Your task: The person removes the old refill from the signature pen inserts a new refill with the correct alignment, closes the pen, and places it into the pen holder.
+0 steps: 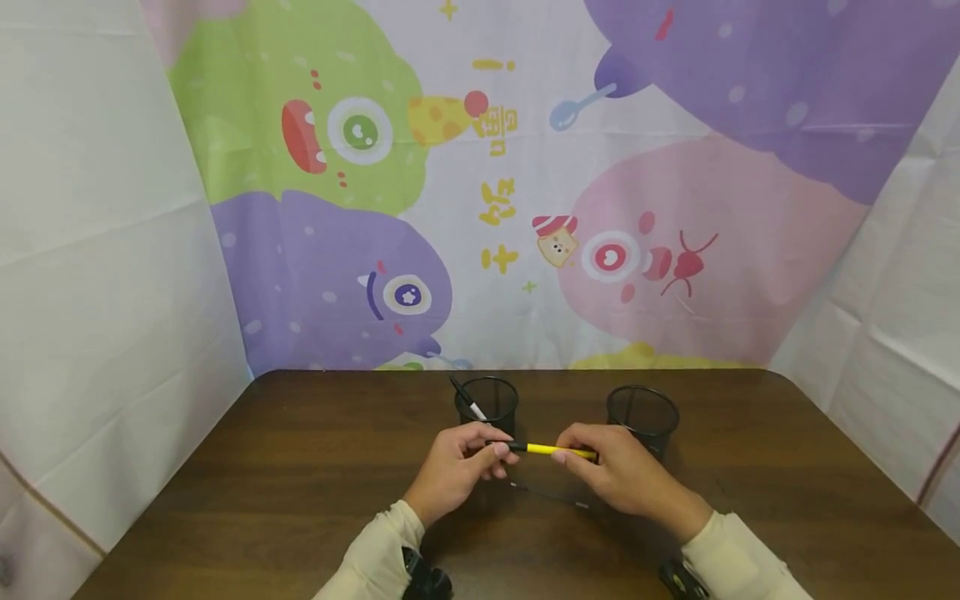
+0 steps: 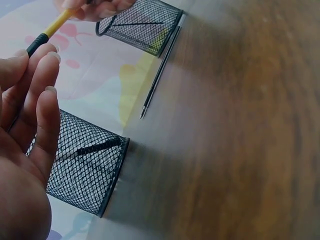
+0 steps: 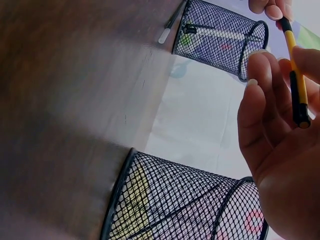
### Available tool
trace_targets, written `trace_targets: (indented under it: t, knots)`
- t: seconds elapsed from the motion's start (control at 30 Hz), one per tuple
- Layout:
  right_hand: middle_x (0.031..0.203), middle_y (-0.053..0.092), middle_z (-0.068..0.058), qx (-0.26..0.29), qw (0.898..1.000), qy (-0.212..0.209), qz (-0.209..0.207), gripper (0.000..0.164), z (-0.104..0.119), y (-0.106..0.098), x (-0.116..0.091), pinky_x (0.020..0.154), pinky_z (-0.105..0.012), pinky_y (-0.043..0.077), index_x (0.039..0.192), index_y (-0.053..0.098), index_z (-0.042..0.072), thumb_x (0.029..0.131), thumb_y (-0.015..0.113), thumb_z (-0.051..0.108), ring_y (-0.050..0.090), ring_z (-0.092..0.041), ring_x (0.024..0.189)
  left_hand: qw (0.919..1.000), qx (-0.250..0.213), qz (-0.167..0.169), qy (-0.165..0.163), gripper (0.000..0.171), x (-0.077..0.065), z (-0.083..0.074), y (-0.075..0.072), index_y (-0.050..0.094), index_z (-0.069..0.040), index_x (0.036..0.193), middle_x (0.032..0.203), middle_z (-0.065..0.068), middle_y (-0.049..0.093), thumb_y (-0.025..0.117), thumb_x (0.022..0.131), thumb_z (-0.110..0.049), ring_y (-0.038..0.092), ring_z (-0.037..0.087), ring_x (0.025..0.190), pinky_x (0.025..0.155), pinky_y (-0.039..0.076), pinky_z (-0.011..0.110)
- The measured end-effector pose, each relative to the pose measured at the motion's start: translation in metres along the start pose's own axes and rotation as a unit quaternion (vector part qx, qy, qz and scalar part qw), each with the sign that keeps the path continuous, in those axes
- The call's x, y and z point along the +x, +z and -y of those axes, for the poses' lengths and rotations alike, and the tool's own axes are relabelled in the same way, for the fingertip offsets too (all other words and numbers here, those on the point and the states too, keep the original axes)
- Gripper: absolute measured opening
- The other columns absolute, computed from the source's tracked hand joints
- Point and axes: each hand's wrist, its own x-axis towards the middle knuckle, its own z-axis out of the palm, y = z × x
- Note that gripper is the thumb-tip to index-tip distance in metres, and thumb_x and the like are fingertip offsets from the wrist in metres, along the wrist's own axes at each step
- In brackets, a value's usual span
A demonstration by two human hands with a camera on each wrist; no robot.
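A yellow pen (image 1: pixel 542 449) with a black front section is held level above the table between both hands. My left hand (image 1: pixel 459 467) pinches its black end between thumb and fingers. Around the yellow barrel, at the other end, are the thumb and fingers of my right hand (image 1: pixel 628 471). The right wrist view shows the barrel's black clip (image 3: pixel 294 92) and black rear end. Below the hands lies a thin dark rod (image 2: pixel 161 75) with a pointed metal tip, resembling a pen refill.
Beyond my left hand stands a black mesh pen cup (image 1: pixel 506 392) with a black-and-white pen (image 1: pixel 468 400) leaning in it. Another black mesh cup (image 1: pixel 667 421) is behind my right hand. A cartoon-printed cloth (image 1: pixel 495 325) hangs behind the brown table (image 1: pixel 315 467).
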Motion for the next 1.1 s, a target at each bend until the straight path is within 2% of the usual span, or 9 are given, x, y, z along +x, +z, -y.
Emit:
trace_targets:
  t: [0.23,0.37,0.5,0.67,0.8,1.1]
  knots:
    - [0.069,0.059,0.012,0.027,0.999,0.021,0.028,0.015,0.0012,0.0000,-0.0006,0.054,-0.024,0.047,0.088,0.067,0.026,0.102,0.061,0.026,0.052,-0.001,0.058,1.0000,0.005,0.006,0.004,0.018,-0.0007,0.0007,0.0003,0.069,0.004,0.109,0.091,0.016,0.075,0.066,0.098,-0.009,0.067,0.014,0.069,0.066,0.059,0.034]
    - [0.068,0.063,0.005,0.051,0.997,0.033,0.039,0.021,0.0026,-0.0009,0.0001,0.054,-0.025,0.050,0.086,0.068,0.022,0.104,0.058,0.027,0.056,-0.002,0.059,0.9999,0.007,0.007,0.005,0.018,-0.0006,-0.0004,0.0010,0.069,0.004,0.110,0.092,0.016,0.075,0.066,0.097,-0.009,0.068,0.014,0.069,0.066,0.059,0.035]
    - [0.070,0.061,0.010,0.056,0.997,0.034,0.034,0.007,0.0034,-0.0012,0.0005,0.053,-0.024,0.048,0.094,0.067,0.021,0.098,0.068,0.026,0.053,-0.001,0.058,1.0000,0.008,0.005,0.001,0.017,-0.0003,0.0001,0.0010,0.070,0.002,0.109,0.091,0.015,0.075,0.066,0.098,-0.011,0.068,0.014,0.069,0.066,0.058,0.033]
    - [0.071,0.057,0.015,0.051,0.998,0.028,0.016,0.022,0.0023,-0.0008,0.0005,0.053,-0.023,0.044,0.096,0.060,0.022,0.088,0.080,0.020,0.047,-0.002,0.058,0.9999,0.010,0.004,0.002,0.017,-0.0005,0.0014,0.0006,0.070,0.000,0.108,0.091,0.014,0.075,0.066,0.098,-0.013,0.068,0.015,0.069,0.065,0.059,0.034]
    - [0.071,0.057,0.015,0.049,0.998,0.031,0.016,0.026,0.0027,-0.0012,0.0006,0.054,-0.023,0.045,0.094,0.059,0.021,0.084,0.083,0.015,0.048,-0.002,0.059,1.0000,0.007,0.004,-0.001,0.018,-0.0006,0.0016,0.0009,0.070,0.001,0.108,0.091,0.014,0.075,0.066,0.098,-0.012,0.068,0.015,0.068,0.065,0.058,0.033]
    - [0.070,0.057,0.017,0.044,0.999,0.020,0.010,0.025,0.0008,0.0008,-0.0015,0.054,-0.023,0.046,0.089,0.060,0.022,0.084,0.082,0.010,0.051,-0.002,0.060,1.0000,0.003,0.006,-0.004,0.017,-0.0017,0.0010,0.0019,0.070,0.002,0.108,0.091,0.016,0.075,0.067,0.097,-0.010,0.068,0.014,0.068,0.063,0.057,0.030]
